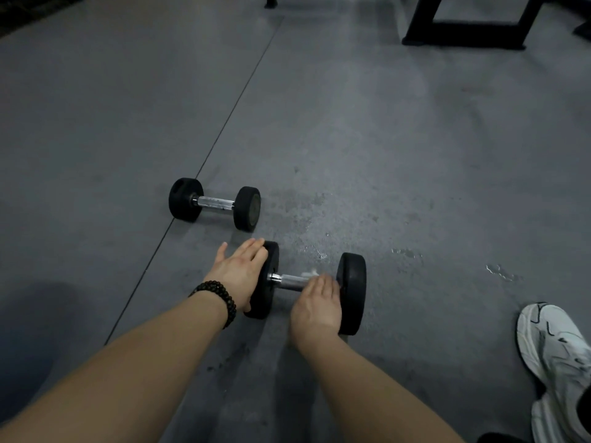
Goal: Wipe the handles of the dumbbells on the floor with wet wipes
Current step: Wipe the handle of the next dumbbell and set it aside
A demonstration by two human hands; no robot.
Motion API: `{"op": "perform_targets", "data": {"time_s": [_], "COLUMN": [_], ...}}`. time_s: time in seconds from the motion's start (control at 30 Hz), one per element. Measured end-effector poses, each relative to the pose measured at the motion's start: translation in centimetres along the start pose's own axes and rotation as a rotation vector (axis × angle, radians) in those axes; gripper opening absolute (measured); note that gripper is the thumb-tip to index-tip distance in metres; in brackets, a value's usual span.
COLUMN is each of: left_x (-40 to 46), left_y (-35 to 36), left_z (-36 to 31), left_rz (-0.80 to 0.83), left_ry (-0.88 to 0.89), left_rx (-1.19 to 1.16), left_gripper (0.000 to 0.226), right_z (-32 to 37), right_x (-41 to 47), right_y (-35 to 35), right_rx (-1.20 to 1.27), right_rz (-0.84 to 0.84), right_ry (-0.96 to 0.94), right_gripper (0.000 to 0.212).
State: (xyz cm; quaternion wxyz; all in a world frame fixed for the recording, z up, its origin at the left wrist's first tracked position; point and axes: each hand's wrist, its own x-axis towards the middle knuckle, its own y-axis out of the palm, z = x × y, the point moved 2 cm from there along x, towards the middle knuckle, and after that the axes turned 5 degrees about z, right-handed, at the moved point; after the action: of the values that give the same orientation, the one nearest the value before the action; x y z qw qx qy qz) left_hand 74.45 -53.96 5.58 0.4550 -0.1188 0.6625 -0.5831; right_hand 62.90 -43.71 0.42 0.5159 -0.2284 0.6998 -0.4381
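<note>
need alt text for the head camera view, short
Seen from above, a person's right hand presses a white wet wipe on the metal handle of the near dumbbell on a grey floor, while the left hand rests on its other weight. A second dumbbell lies just beyond, untouched.

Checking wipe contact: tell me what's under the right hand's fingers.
A white wet wipe peeks out beyond the right hand on the near dumbbell's handle; the rest is covered.

Dim and grey overall, corners darkened toward black; soft shadow on the floor point(351, 123) at lower left; faint wet glints at right; slightly blurred white wipe point(311, 272); wide-angle bending at the edges; white shoe point(556, 356) brightest.
</note>
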Motion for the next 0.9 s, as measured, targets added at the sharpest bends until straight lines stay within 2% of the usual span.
{"op": "perform_targets", "data": {"time_s": [0.03,0.13,0.17,0.27,0.33,0.43,0.5,0.67,0.8,0.9], "left_x": [0.1,-0.2,-0.3,-0.6,-0.8,-1.2,-1.8,-2.9,-3.7,-4.3], "left_y": [0.1,0.7,1.0,1.4,1.4,1.4,1.5,1.9,1.6,2.2], "left_z": [0.0,0.1,0.2,0.0,0.0,-0.1,-0.2,-1.2,-1.6,-1.6], "left_rz": [-0.011,-0.05,-0.067,-0.086,-0.098,-0.121,-0.127,-0.177,-0.203,-0.173], "left_ry": [0.011,0.033,0.039,0.055,0.055,0.051,0.026,-0.005,-0.006,0.029], "left_rx": [-0.003,-0.048,-0.068,-0.067,-0.063,-0.093,-0.101,-0.086,-0.096,-0.143], "left_gripper": [0.112,0.108,0.105,0.104,0.104,0.099,0.102,0.115,0.098,0.085], "right_z": [0.5,3.7,4.0,2.1,1.3,2.2,2.3,0.1,0.3,0.3], "right_x": [0.0,0.3,0.1,-0.5,-1.0,-1.1,-1.1,-1.8,-2.0,-1.8], "right_y": [-0.2,-0.1,0.1,0.3,0.3,0.7,1.1,1.2,1.8,1.8], "right_rx": [0.024,0.126,0.127,0.04,-0.003,0.053,0.023,0.038,0.132,0.187], "right_rz": [0.015,0.017,0.011,-0.033,-0.033,-0.032,-0.059,-0.059,-0.087,-0.14], "right_ry": [0.008,-0.215,-0.228,-0.019,0.049,-0.119,-0.176,-0.038,-0.072,-0.09], "right_gripper": [0.073,0.086,0.085,0.064,0.063,0.073,0.07,0.061,0.056,0.042]}}
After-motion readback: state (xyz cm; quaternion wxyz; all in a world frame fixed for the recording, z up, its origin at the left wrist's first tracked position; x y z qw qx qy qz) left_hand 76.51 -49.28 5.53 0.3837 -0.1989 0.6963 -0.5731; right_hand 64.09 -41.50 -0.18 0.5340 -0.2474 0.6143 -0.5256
